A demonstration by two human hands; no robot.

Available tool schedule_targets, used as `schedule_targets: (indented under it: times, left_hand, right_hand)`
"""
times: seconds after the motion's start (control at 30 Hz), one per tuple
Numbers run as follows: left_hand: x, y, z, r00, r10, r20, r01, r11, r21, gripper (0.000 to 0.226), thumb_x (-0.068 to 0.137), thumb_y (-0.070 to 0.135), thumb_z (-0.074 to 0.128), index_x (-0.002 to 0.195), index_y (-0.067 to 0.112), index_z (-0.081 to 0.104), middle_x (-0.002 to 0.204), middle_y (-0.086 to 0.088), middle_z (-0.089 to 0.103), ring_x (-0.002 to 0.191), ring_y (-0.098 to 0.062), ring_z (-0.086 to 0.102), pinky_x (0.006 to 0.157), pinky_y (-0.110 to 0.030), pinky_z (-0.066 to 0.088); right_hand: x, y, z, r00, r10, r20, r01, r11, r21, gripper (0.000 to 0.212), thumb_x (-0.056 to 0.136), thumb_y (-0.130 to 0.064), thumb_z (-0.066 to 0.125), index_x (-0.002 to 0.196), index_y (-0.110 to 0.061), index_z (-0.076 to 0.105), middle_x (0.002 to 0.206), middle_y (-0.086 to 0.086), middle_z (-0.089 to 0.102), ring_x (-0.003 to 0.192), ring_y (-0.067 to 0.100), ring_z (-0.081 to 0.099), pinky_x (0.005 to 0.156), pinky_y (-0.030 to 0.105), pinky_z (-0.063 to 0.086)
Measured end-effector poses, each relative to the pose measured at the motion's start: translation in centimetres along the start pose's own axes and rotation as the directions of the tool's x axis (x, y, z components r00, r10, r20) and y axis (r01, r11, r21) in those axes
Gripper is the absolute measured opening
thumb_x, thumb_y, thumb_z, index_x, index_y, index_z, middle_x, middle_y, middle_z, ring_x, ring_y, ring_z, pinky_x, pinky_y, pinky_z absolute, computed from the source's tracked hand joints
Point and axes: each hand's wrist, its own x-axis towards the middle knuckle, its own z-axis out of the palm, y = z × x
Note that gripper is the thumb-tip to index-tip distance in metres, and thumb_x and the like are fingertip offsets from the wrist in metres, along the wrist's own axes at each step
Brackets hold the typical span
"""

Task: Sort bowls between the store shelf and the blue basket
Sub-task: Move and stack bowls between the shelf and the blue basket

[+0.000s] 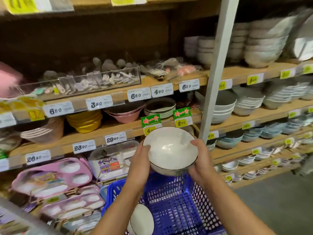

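Both my hands hold a white bowl (170, 148) with a thin dark rim, tilted toward me, above the blue basket (179, 206). My left hand (139, 164) grips its left edge, thumb on the rim. On the right edge sits my right hand (199, 160), thumb over the rim. A second white bowl (141, 220) with a dark rim lies on its side in the basket's near left part, partly hidden by my left forearm. The wooden store shelf (118, 131) rises just behind the held bowl.
The shelves carry stacks of yellow bowls (84, 120), pink bowls (125, 113), white and grey bowls (221, 111) and blue bowls (250, 134). Pink divided trays (54, 175) fill the lower left. A white upright post (218, 65) divides the shelving. Grey floor lies at lower right.
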Motion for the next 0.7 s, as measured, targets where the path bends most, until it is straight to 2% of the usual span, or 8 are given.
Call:
schedule_targets:
  times: [0.1,0.2,0.23,0.3,0.37,0.47,0.63,0.7]
  left_hand:
    - [-1.2,1.4,2.8,0.997,0.068,-0.034,-0.071,0.99,-0.12,0.029,0.097,0.039,0.038,0.104,0.038,0.067,0.106,0.014,0.07,0.103,-0.009,0.062,0.079,-0.031,0.051]
    - [-2.0,2.9,6.8,0.988,0.118,-0.1,-0.14,0.958,-0.25,0.035,0.097,0.035,0.039,0.12,0.026,0.063,0.119,-0.001,0.067,0.114,-0.02,0.06,0.1,-0.042,0.047]
    - [-2.3,3.5,8.4,0.983,0.14,-0.118,-0.169,0.943,-0.286,0.037,0.097,0.034,0.04,0.123,0.021,0.062,0.12,-0.004,0.067,0.115,-0.023,0.059,0.1,-0.043,0.046]
    - [-2.8,4.4,11.7,0.977,0.172,-0.129,-0.206,0.919,-0.337,0.042,0.091,0.035,0.043,0.123,0.015,0.062,0.122,-0.009,0.066,0.116,-0.028,0.059,0.101,-0.045,0.043]
    - [-3.3,4.9,15.3,0.975,0.175,-0.133,-0.213,0.905,-0.368,0.038,0.088,0.035,0.044,0.115,0.017,0.065,0.115,-0.007,0.07,0.109,-0.026,0.061,0.094,-0.042,0.046]
    - [-4.0,5.6,21.0,0.983,0.147,-0.111,-0.18,0.897,-0.404,0.026,0.094,0.028,0.042,0.092,0.023,0.067,0.084,0.006,0.075,0.087,-0.019,0.065,0.072,-0.036,0.047]
    - [-5.0,6.9,29.9,0.988,0.145,-0.059,-0.156,0.895,-0.418,0.026,0.096,0.028,0.042,0.099,0.022,0.067,0.091,0.003,0.075,0.088,-0.018,0.066,0.066,-0.032,0.049]
    - [-5.2,7.4,32.8,0.988,0.15,-0.047,-0.155,0.895,-0.417,0.026,0.095,0.028,0.042,0.097,0.023,0.067,0.086,0.006,0.075,0.082,-0.015,0.068,0.06,-0.029,0.049]
  right_hand:
    - [-1.0,-3.2,-0.8,1.0,-0.014,0.002,0.014,1.0,0.012,0.024,0.089,-0.022,0.045,0.102,-0.016,0.065,0.082,0.006,0.076,0.087,0.026,0.066,0.061,0.033,0.055]
    - [-1.7,-6.6,-2.1,1.0,-0.03,-0.001,0.03,0.999,0.022,0.029,0.088,-0.021,0.043,0.105,-0.013,0.065,0.094,0.011,0.075,0.094,0.03,0.065,0.076,0.039,0.053]
    - [-1.9,-7.7,-2.8,0.999,-0.047,-0.004,0.047,0.999,0.016,0.031,0.088,-0.021,0.043,0.106,-0.013,0.066,0.094,0.01,0.075,0.091,0.027,0.067,0.072,0.036,0.053]
    - [-2.2,-10.2,-4.7,0.996,-0.091,0.004,0.091,0.995,0.032,0.028,0.089,-0.019,0.041,0.098,-0.014,0.067,0.08,0.005,0.076,0.073,0.019,0.07,0.055,0.026,0.053]
    - [-2.3,-12.9,-7.2,0.993,-0.114,0.004,0.114,0.993,0.041,0.027,0.089,-0.017,0.041,0.094,-0.013,0.068,0.075,0.003,0.075,0.064,0.016,0.07,0.047,0.023,0.05]
    - [-1.9,-17.2,-11.2,0.99,-0.138,0.0,0.138,0.99,-0.015,0.027,0.091,-0.02,0.041,0.098,-0.015,0.066,0.074,0.001,0.075,0.07,0.018,0.068,0.047,0.023,0.05]
    - [-1.1,-24.1,-17.6,0.99,-0.144,0.006,0.144,0.988,-0.063,0.025,0.093,-0.023,0.042,0.092,-0.015,0.065,0.066,-0.001,0.074,0.063,0.016,0.067,0.045,0.023,0.049]
    - [-0.7,-26.4,-19.5,0.986,-0.168,0.001,0.167,0.982,-0.091,0.027,0.092,-0.025,0.041,0.096,-0.015,0.067,0.071,0.0,0.075,0.069,0.018,0.066,0.049,0.024,0.048]
